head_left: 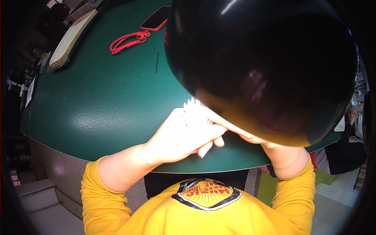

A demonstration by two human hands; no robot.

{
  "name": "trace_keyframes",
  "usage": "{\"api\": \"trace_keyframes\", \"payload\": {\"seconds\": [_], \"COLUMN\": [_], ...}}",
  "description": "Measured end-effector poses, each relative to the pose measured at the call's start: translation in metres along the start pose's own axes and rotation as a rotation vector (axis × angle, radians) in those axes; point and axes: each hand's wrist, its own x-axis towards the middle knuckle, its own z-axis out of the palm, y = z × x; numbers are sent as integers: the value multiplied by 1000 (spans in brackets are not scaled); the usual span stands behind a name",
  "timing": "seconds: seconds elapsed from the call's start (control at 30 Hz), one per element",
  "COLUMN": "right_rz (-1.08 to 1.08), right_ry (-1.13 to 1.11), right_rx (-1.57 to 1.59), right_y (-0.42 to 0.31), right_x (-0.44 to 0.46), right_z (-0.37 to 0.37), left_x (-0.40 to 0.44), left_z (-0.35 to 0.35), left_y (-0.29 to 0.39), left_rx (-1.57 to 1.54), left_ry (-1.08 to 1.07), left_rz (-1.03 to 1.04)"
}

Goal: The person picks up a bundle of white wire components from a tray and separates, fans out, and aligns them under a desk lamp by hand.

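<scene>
My left hand [174,137] is closed, its fingers curled in front of me above the green tabletop. My right hand [239,131] meets it, fingers pressed against the left hand's fingers, partly hidden by a large glossy black dome that looks like a lamp shade [258,58]. Strong light under the dome bleaches both hands. A white thing with jagged, bristle-like tips [192,106] pokes up between the hands. Glare hides its kind and exactly how each hand grips it.
On the green table [98,90] lie a phone in a red case [156,18], a red cord strap [127,42] and a thin dark strip [157,62]. A stack of paper [72,39] sits at the left edge. Another person's hand [351,116] shows far right.
</scene>
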Motion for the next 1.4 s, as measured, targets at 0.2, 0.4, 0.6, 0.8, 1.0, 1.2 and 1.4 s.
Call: {"api": "trace_keyframes", "payload": {"seconds": [0.2,0.4,0.6,0.8,1.0,1.2,1.4], "right_rz": [16,19,30,40,52,64,72], "right_ry": [-1,-10,-10,-8,-6,-5,-1], "right_rx": [-5,-9,-14,-18,-26,-33,-39], "right_y": [9,-2,1,0,8,-1,2], "right_x": [-7,0,3,1,5,5,7], "right_z": [-8,1,-1,-3,-8,-4,-8], "left_x": [3,0,1,3,4,-2,-2], "left_z": [-3,2,0,1,2,4,4], "left_y": [-7,3,7,-5,-3,5,3], "left_rx": [37,-91,-165,-111,17,-7,-44], "left_ry": [53,44,-14,36,114,89,56], "left_rz": [-11,14,20,129,130,65,96]}}
